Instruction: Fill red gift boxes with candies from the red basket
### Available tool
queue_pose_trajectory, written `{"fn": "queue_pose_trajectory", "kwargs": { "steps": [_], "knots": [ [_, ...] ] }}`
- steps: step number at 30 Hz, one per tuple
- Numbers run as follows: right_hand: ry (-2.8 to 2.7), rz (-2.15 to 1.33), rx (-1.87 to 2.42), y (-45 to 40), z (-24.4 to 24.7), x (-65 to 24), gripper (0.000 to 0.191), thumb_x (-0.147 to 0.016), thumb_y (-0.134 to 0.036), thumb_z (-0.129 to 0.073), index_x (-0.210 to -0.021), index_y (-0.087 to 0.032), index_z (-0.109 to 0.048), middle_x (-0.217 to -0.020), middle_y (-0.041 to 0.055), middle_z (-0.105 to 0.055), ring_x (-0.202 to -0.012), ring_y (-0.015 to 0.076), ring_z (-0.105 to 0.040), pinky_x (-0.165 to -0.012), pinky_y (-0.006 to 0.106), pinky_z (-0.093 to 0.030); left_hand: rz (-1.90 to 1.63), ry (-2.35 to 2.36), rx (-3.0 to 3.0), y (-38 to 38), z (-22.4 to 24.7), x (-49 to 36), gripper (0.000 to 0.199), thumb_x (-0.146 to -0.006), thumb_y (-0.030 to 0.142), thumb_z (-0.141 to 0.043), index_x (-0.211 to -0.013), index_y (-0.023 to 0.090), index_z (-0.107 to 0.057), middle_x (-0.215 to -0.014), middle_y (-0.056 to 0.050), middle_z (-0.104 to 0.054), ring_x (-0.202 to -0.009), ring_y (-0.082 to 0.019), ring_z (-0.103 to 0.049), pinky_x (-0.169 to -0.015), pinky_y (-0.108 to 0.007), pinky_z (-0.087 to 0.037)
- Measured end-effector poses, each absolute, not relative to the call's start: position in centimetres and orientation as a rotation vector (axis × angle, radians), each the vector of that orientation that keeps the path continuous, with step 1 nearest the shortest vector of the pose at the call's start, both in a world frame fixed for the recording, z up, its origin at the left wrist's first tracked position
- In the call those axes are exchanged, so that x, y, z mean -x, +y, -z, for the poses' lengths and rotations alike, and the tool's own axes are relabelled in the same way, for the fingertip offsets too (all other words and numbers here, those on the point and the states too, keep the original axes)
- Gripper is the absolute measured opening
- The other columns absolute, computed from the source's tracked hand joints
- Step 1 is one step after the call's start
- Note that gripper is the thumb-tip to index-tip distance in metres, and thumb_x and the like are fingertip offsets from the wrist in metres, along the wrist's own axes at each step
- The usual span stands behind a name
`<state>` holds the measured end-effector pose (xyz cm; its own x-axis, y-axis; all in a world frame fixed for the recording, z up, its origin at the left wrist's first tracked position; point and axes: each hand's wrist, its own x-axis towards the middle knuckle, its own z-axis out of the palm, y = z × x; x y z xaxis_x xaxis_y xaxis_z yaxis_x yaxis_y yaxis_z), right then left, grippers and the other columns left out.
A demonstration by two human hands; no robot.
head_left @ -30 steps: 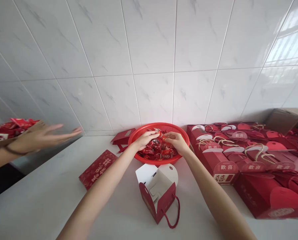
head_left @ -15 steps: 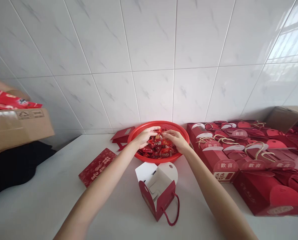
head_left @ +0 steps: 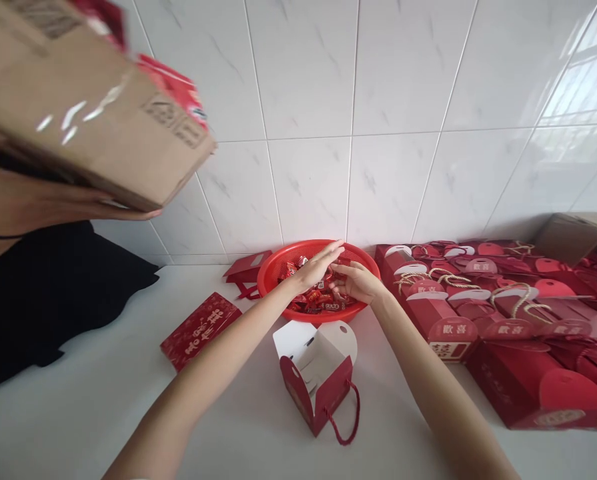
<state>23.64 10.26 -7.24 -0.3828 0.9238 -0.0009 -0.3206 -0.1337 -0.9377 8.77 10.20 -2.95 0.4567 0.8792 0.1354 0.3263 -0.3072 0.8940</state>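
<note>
Wrapped red sweets (head_left: 323, 305) lie in a red plastic basket (head_left: 268, 283) against the wall. Over them, my left hand (head_left: 318, 268) is open, its fingers stretched out flat toward the right. Facing it from the right, my right hand (head_left: 359, 283) is open too, its fingers loosely bent and apart among the sweets. I see nothing clearly gripped in either hand. In front of the basket stands a red gift box (head_left: 318, 380) with its flaps up, a white inside and a red cord handle hanging at its right side.
Several closed red gift boxes (head_left: 478, 300) fill the right side. A flat red box (head_left: 201, 330) lies left of my forearm, and another red box (head_left: 248, 267) sits behind it. At upper left, another person's hand (head_left: 68, 200) carries a cardboard box (head_left: 93, 107) with red packets.
The other person's cardboard box has moved up and right, closer to me. My left hand has shifted right and flattened, nearer my right hand. The gift box stays in place.
</note>
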Motion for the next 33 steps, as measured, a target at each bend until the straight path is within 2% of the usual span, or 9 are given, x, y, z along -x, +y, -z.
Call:
{"fn": "queue_pose_trajectory", "kwargs": {
  "steps": [3, 6, 9, 11, 14, 19, 24, 29, 33],
  "knots": [
    [-1.189, -1.654, 0.817, 10.2, 6.5, -25.1, 0.029, -0.065, -0.03, -0.086, -0.079, -0.018, -0.064, -0.066, -0.0017, -0.062, -0.052, 0.0113, -0.058, -0.046, 0.024, -0.046, -0.747, 1.158, -1.896, 11.0, 3.4, -7.9, 0.057, -0.101, 0.042, -0.031, -0.153, 0.021, -0.04, -0.159, -0.008, -0.043, -0.141, -0.025, -0.047, -0.112, -0.036, -0.04],
    [-1.179, -1.581, 0.849, 9.9, 5.2, -26.9, 0.028, -0.062, -0.03, -0.087, -0.078, -0.018, -0.067, -0.065, -0.0017, -0.062, -0.051, 0.0105, -0.055, -0.043, 0.022, -0.041, -0.525, 1.237, -1.97, 11.4, 4.2, -6.5, 0.043, -0.094, 0.035, -0.046, -0.128, 0.018, -0.064, -0.129, -0.011, -0.069, -0.108, -0.029, -0.068, -0.093, -0.039, -0.051],
    [-1.137, -1.503, 0.868, 9.5, 4.2, -28.0, 0.028, -0.062, -0.033, -0.085, -0.077, -0.017, -0.066, -0.063, -0.0013, -0.061, -0.049, 0.0096, -0.052, -0.039, 0.022, -0.033, -0.321, 1.149, -2.052, 11.2, 5.1, -5.9, 0.02, -0.075, 0.027, -0.069, -0.092, 0.02, -0.076, -0.098, -0.006, -0.077, -0.097, -0.029, -0.07, -0.089, -0.035, -0.05],
    [-1.115, -1.481, 0.872, 9.4, 3.9, -28.1, 0.029, -0.062, -0.034, -0.084, -0.073, -0.018, -0.063, -0.06, -0.0025, -0.058, -0.046, 0.0085, -0.049, -0.038, 0.021, -0.029, -0.186, 1.076, -2.153, 11.0, 5.5, -6.2, 0.02, -0.067, 0.023, -0.075, -0.087, 0.024, -0.077, -0.094, -0.002, -0.077, -0.099, -0.028, -0.069, -0.089, -0.031, -0.049],
    [-1.105, -1.465, 0.884, 9.2, 3.8, -27.7, 0.03, -0.061, -0.034, -0.084, -0.068, -0.018, -0.059, -0.056, -0.0039, -0.053, -0.043, 0.0075, -0.046, -0.036, 0.021, -0.028, 0.051, 1.048, -2.335, 11.0, 6.1, -7.6, 0.028, -0.063, 0.018, -0.073, -0.09, 0.026, -0.076, -0.091, -0.002, -0.077, -0.09, -0.027, -0.068, -0.081, -0.031, -0.05],
    [-1.105, -1.433, 0.906, 9.0, 3.8, -27.2, 0.024, -0.064, -0.031, -0.08, -0.071, -0.018, -0.062, -0.059, -0.003, -0.056, -0.044, 0.008, -0.047, -0.036, 0.021, -0.031, 0.184, 1.116, -2.438, 11.5, 6.8, -8.9, 0.011, -0.067, 0.016, -0.062, -0.071, 0.02, -0.071, -0.074, -0.006, -0.072, -0.065, -0.024, -0.061, -0.065, -0.032, -0.046],
    [-1.112, -1.416, 0.901, 8.7, 3.4, -27.4, 0.024, -0.064, -0.029, -0.079, -0.07, -0.019, -0.058, -0.059, -0.001, -0.061, -0.046, 0.0106, -0.051, -0.036, 0.022, -0.036, 0.133, 1.147, -2.453, 11.7, 6.0, -7.7, 0.013, -0.072, 0.02, -0.062, -0.077, 0.02, -0.074, -0.074, -0.003, -0.073, -0.066, -0.02, -0.062, -0.061, -0.027, -0.043],
    [-1.163, -1.412, 0.854, 8.3, 3.0, -27.2, 0.021, -0.065, -0.031, -0.076, -0.072, -0.017, -0.062, -0.072, 0.0055, -0.072, -0.048, 0.0108, -0.052, -0.036, 0.022, -0.032, -0.15, 1.202, -2.466, 11.3, 4.1, -5.7, 0.024, -0.084, 0.023, -0.055, -0.093, 0.018, -0.076, -0.097, -0.005, -0.077, -0.088, -0.021, -0.068, -0.079, -0.027, -0.048],
    [-1.16, -1.41, 0.86, 7.9, 2.9, -26.9, 0.027, -0.063, -0.036, -0.08, -0.072, -0.016, -0.065, -0.068, 0.0037, -0.069, -0.051, 0.0103, -0.053, -0.037, 0.02, -0.028, -0.528, 1.205, -2.337, 10.8, 3.1, -4.4, 0.026, -0.086, 0.028, -0.055, -0.098, 0.019, -0.077, -0.105, -0.005, -0.078, -0.096, -0.022, -0.07, -0.087, -0.029, -0.051]
  ]
}}
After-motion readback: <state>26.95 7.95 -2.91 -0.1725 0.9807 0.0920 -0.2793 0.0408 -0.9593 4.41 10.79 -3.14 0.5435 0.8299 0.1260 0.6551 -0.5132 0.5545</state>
